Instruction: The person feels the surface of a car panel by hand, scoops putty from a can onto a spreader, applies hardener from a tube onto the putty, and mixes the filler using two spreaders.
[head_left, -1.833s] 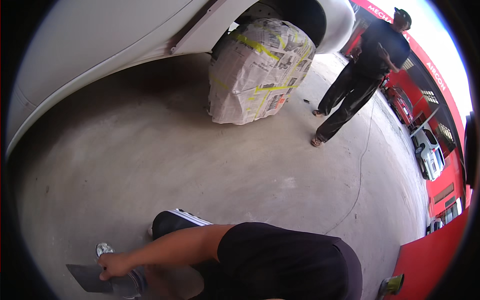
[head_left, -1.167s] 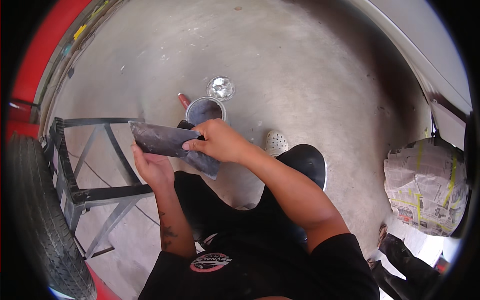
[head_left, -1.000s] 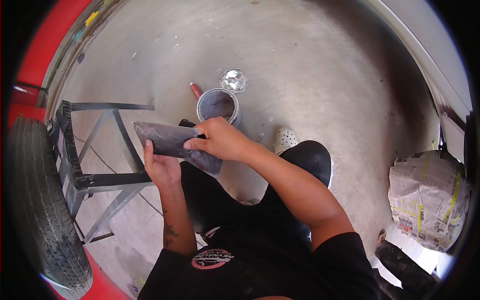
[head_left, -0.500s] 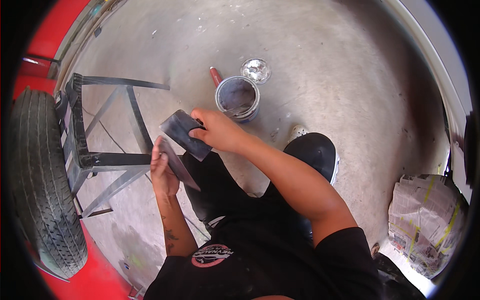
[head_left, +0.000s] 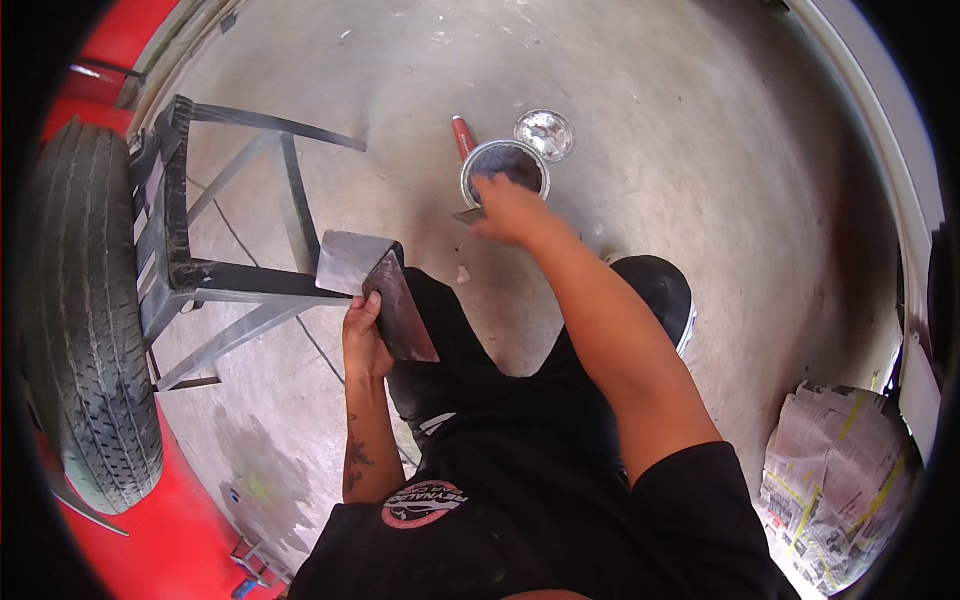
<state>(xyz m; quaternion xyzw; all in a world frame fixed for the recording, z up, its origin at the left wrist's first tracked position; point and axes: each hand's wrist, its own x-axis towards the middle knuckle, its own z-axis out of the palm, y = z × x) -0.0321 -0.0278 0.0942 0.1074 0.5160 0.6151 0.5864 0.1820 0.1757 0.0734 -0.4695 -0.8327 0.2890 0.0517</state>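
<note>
My left hand point(head_left: 364, 338) is closed on filler spreaders: a dark one point(head_left: 403, 315) with a reddish-grey face, held by the thumb, and a paler grey one point(head_left: 350, 262) lying crosswise behind it. Out in front, my right hand point(head_left: 512, 212) reaches over the near rim of a round can point(head_left: 545, 172) with grey residue on its inner wall. Its thumb and fingers are apart, on either side of a thin flat grey piece point(head_left: 467, 215) that juts past the rim. The hand hides the rest of that piece and part of the can's inside.
Beside the can lie a red tube point(head_left: 463, 137) and a round silvery lid point(head_left: 545, 134) on the concrete floor. A dark metal stand point(head_left: 245, 280) and a tire point(head_left: 95, 320) stand at left. At lower right is a newspaper-covered bundle point(head_left: 840, 485). A cable point(head_left: 232, 232) runs beneath the stand.
My right hand has let go of its dark spreader and moved to the can. Both spreaders are now together in my left hand. The view has shifted slightly.
</note>
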